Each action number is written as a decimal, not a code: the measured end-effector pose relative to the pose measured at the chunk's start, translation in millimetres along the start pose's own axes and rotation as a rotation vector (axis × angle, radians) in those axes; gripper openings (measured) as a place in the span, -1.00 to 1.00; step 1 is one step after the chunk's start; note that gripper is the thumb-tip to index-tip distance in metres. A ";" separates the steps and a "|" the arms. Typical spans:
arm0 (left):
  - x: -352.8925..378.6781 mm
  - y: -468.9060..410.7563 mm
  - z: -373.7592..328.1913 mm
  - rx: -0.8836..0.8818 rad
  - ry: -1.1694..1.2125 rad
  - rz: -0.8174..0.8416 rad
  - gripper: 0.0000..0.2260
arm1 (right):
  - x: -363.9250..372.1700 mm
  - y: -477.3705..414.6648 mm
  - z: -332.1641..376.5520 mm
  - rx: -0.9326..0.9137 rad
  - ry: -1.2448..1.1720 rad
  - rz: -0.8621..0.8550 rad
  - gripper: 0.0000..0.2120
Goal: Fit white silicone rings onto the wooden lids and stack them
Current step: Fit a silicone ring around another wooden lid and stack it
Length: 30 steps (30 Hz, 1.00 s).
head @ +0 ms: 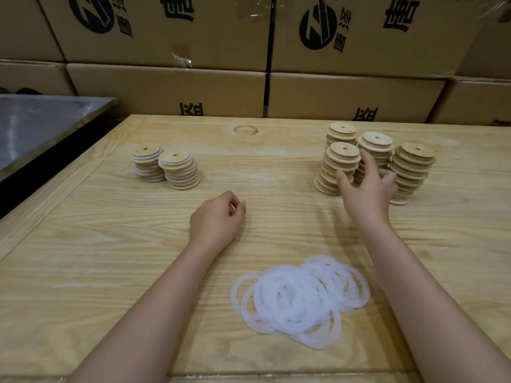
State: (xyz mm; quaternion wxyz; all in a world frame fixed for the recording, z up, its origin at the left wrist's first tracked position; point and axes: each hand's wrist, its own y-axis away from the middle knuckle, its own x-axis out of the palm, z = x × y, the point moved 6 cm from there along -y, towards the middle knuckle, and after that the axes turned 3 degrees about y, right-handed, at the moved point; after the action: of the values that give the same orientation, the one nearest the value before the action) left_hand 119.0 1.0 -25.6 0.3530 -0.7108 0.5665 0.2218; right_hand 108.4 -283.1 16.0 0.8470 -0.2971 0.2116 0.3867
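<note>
A wall of cardboard boxes [166,87] with black printing stood behind everything, stacked several rows high. In front of it ran the pale wooden counter [110,258], and off its far left edge sat a grey metal tray [41,125]. On the far right of the counter stood four leaning stacks of bare lids [414,167], round wooden discs with a small hole in the middle, crowded close together. Near the front edge, between the person's two forearms, lay a loose heap of rings [298,297], white and translucent, overlapping one another flat on the wood. Over on the far left were two shorter stacks of ringed lids [179,170], touching side by side, with white bands showing between the wooden layers. The right hand [365,189] was stretched out to the bare stacks, its fingers spread apart, the thumb in front of the nearest left stack and the forefinger raised against the stack behind it; it was blurred, and I could not tell if it touched a lid, but it had hold of nothing that I could see. The left hand [215,219] lay on the counter near the middle, well apart from both groups of stacks, its fingers curled in to a fist with the thumb against the forefinger, and nothing plainly in it.
</note>
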 end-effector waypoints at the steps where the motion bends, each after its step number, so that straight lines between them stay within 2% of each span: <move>1: 0.1 -0.3 0.2 0.000 -0.001 -0.001 -0.82 | 3.1 -5.0 0.7 0.010 0.041 0.019 -0.44; 4: 0.0 -0.2 1.0 0.001 0.008 -0.006 -0.83 | 12.4 -18.6 3.3 0.039 0.129 0.104 -0.43; 7: 0.1 -0.6 1.2 -0.005 0.009 -0.008 -0.83 | 14.9 -27.5 5.0 0.025 0.127 0.079 -0.47; 10: 0.1 -0.6 1.5 -0.006 0.012 -0.011 -0.82 | 10.6 -32.8 7.6 -0.010 0.045 0.000 -0.57; 16: -1.3 0.9 -0.6 0.011 0.003 -0.005 -0.82 | -0.2 -28.2 8.9 -0.023 -0.167 -0.049 -0.63; 17: -2.4 2.3 -3.5 0.032 0.068 0.002 -0.83 | -4.3 -23.6 11.7 -0.045 -0.218 -0.066 -0.64; 19: -2.5 6.6 -12.7 0.075 0.397 0.044 -0.84 | -9.1 -8.7 21.3 -0.105 -0.296 -0.064 -0.65; 21: 1.2 12.3 -22.2 0.029 0.763 0.132 -0.85 | -5.3 14.7 35.9 -0.203 -0.293 0.001 -0.64; 23: 8.9 17.9 -31.4 -0.051 0.994 0.264 -0.83 | 4.7 43.0 53.5 -0.351 -0.286 0.108 -0.63; 27: 13.8 19.6 -35.7 -0.080 1.127 0.421 -0.78 | 27.6 85.3 73.9 -0.604 -0.278 0.322 -0.61; 30: 13.2 18.0 -30.6 -0.058 1.116 0.465 -0.87 | 41.4 93.3 71.6 -0.621 -0.230 0.443 -0.57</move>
State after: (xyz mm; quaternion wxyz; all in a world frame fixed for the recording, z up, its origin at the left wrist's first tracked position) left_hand 102.5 -32.6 -19.6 -0.0746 -0.5869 0.8003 -0.0976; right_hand 70.1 -164.5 12.5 0.6311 -0.4410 0.0472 0.6364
